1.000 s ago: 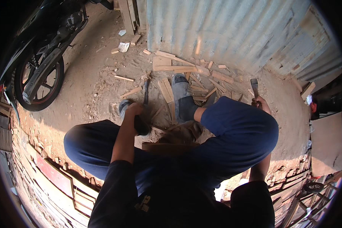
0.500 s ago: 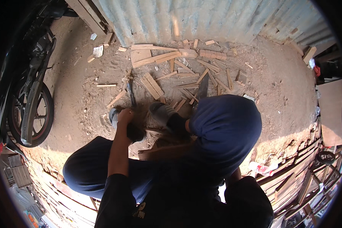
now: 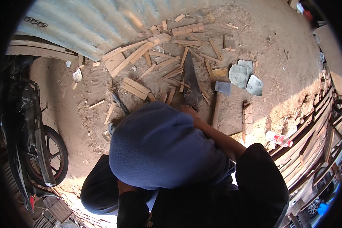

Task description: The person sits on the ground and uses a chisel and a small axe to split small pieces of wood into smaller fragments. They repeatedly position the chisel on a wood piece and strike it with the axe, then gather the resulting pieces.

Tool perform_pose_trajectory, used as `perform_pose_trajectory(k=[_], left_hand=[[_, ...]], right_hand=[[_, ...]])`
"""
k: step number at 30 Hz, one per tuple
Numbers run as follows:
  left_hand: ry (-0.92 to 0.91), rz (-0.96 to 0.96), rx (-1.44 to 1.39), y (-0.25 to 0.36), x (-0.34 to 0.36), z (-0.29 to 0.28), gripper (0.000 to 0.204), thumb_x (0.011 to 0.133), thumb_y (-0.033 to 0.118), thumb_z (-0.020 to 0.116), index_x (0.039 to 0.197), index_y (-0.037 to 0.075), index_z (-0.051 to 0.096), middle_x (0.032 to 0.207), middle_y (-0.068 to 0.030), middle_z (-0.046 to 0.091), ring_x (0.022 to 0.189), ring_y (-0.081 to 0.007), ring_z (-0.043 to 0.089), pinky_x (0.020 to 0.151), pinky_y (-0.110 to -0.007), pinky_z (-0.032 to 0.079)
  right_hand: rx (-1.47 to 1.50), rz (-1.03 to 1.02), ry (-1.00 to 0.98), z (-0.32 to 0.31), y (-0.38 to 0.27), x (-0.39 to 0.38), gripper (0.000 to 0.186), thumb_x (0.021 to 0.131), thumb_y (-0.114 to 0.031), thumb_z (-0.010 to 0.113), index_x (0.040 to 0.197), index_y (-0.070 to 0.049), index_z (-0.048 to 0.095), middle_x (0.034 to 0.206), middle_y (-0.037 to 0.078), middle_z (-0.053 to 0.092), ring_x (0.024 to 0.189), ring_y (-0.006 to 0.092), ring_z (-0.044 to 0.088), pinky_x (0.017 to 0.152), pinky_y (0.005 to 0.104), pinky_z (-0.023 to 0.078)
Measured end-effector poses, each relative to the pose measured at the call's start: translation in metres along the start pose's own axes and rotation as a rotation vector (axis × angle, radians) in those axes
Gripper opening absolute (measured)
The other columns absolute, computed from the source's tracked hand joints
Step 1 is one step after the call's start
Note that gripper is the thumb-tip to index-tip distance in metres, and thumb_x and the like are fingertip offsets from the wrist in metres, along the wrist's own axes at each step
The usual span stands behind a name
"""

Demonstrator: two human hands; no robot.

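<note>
My right hand [image 3: 190,110] is closed on the dark handle of a hand saw [image 3: 192,79], whose blade lies among wood offcuts [image 3: 133,87] on the dirt. To its right a tool with a flat metal head [image 3: 223,87] and wooden handle rests on the ground. My raised blue-clad knee [image 3: 152,144] fills the middle and hides my left hand; part of that forearm shows below it. A dark rod-like tool [image 3: 119,102] lies left of the saw, partly behind the knee.
A motorbike [image 3: 40,152] stands at the left. A corrugated metal wall [image 3: 83,26] runs along the back. Flat grey pieces [image 3: 245,76], a short wooden block strip [image 3: 247,119] and a plastic bottle [image 3: 277,138] lie at the right, near stacked planks [image 3: 307,140].
The view has turned rightward. My right hand has let go of the flat-headed tool, now lying down, and moved inward to the saw. My left hand has passed out of sight behind the knee.
</note>
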State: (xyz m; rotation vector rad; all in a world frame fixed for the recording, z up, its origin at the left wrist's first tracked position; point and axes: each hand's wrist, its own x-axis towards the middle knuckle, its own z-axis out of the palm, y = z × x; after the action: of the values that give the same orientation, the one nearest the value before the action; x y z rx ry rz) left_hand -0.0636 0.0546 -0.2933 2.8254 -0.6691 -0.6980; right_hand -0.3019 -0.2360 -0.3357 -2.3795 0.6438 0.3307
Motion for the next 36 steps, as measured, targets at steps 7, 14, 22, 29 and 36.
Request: perform_pose_trajectory(k=[7,14,22,29,36], left_hand=[[-0.04,0.02,-0.023,-0.002,-0.016,0.004,0.031,0.081,0.032,0.053,0.092,0.007,0.068,0.091,-0.0203,0.067,0.09,-0.0359,0.064,0.085,-0.048,0.043],[-0.037,0.089,-0.071,-0.001,-0.004,-0.005,0.031,0.08,0.031,0.055,0.091,0.006,0.068,0.089,-0.0208,0.066,0.089,-0.0359,0.064,0.081,-0.045,0.046],[-0.02,0.163,-0.171,0.016,0.033,-0.035,0.031,0.08,0.031,0.056,0.09,0.004,0.068,0.088,-0.0213,0.066,0.087,-0.036,0.064,0.078,-0.041,0.049],[-0.136,0.188,-0.195,0.043,0.048,-0.013,0.033,0.081,0.031,0.056,0.095,0.004,0.069,0.093,-0.0222,0.066,0.09,-0.0349,0.064,0.08,-0.041,0.05],[0.021,0.056,-0.119,0.033,0.132,-0.058,0.034,0.08,0.034,0.057,0.1,0.008,0.068,0.093,-0.0207,0.067,0.091,-0.0368,0.064,0.081,-0.043,0.05]], right_hand=[[-0.155,0.126,-0.004,-0.032,-0.024,-0.021,0.048,0.084,-0.03,0.054,0.121,-0.002,0.039,0.119,0.023,0.048,0.11,0.0377,0.052,0.087,0.0444,0.047],[0.041,0.322,0.056,-0.053,-0.033,-0.009,0.044,0.081,-0.021,0.06,0.119,-0.003,0.045,0.115,0.019,0.055,0.116,0.0333,0.051,0.087,0.048,0.045],[-0.03,0.394,0.314,-0.074,0.016,-0.025,0.031,0.083,-0.024,0.057,0.108,-0.004,0.056,0.119,0.017,0.055,0.117,0.0344,0.049,0.09,0.0446,0.044],[-0.094,0.503,0.261,-0.069,0.061,-0.048,0.032,0.083,-0.024,0.057,0.108,-0.004,0.055,0.118,0.018,0.055,0.117,0.0344,0.049,0.09,0.0443,0.044],[-0.123,0.496,0.204,-0.056,0.071,-0.044,0.033,0.084,-0.024,0.057,0.109,-0.003,0.055,0.118,0.018,0.056,0.116,0.0344,0.05,0.089,0.0441,0.045]])
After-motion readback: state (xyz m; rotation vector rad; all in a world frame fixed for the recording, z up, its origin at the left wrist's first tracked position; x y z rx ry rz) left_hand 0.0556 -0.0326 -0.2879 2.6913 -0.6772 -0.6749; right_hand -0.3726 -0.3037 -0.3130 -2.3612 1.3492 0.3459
